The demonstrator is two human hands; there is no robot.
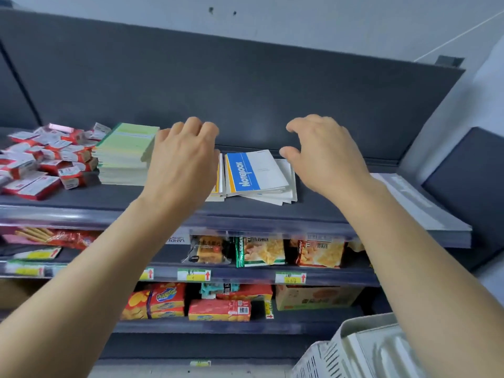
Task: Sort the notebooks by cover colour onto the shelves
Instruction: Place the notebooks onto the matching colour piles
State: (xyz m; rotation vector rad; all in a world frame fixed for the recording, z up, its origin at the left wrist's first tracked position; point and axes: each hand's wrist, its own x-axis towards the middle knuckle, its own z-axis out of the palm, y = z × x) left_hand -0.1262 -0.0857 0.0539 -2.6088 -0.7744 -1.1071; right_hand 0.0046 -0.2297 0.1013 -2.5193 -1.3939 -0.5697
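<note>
On the top shelf (245,211) lies a loose pile of white notebooks, the uppermost with a blue and yellow band reading NOTEBOOK (256,173). A taller stack of green-covered notebooks (125,154) stands to its left. Another stack with yellow-edged covers (218,184) peeks out from under my left hand (182,162), which hovers over it with fingers loosely curled, holding nothing. My right hand (324,154) hangs just right of the blue notebook pile, fingers relaxed and curved, also holding nothing.
Red and white small boxes (41,165) are heaped at the shelf's left end. A grey flat item (409,197) lies at its right end. Snack packets fill the lower shelves (261,252). A white plastic basket (362,350) sits at bottom right.
</note>
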